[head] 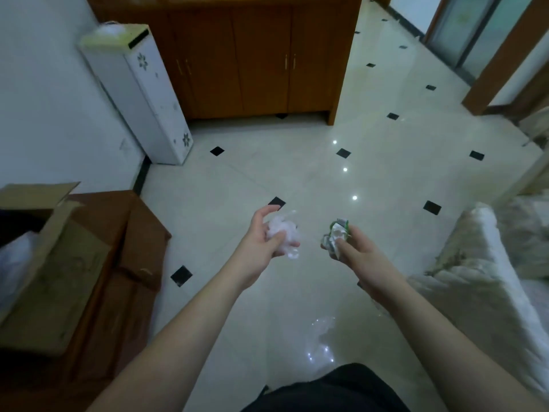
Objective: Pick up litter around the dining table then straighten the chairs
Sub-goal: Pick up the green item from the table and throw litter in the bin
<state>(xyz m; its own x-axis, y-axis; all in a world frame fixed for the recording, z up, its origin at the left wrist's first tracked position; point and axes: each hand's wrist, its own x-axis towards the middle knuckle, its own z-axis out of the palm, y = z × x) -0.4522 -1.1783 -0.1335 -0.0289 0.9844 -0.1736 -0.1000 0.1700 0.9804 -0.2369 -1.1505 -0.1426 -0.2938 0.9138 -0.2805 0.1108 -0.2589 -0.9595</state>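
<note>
My left hand (263, 239) holds a crumpled clear plastic wad (283, 233) between thumb and curled fingers, above the glossy tiled floor. A little to its right, my right hand (361, 251) grips a crushed green-and-white wrapper (335, 234). Both hands are raised at about the same height in the middle of the view. A thin piece of clear plastic film (323, 325) lies on the floor below my arms, close to my body. No dining table or chairs are in view.
A brown wooden cabinet (252, 60) stands ahead, with a white floral-patterned unit (148, 96) by the wall at left. An open cardboard box (44, 263) sits on brown furniture at the left. A cloth-covered seat (490, 278) is at the right.
</note>
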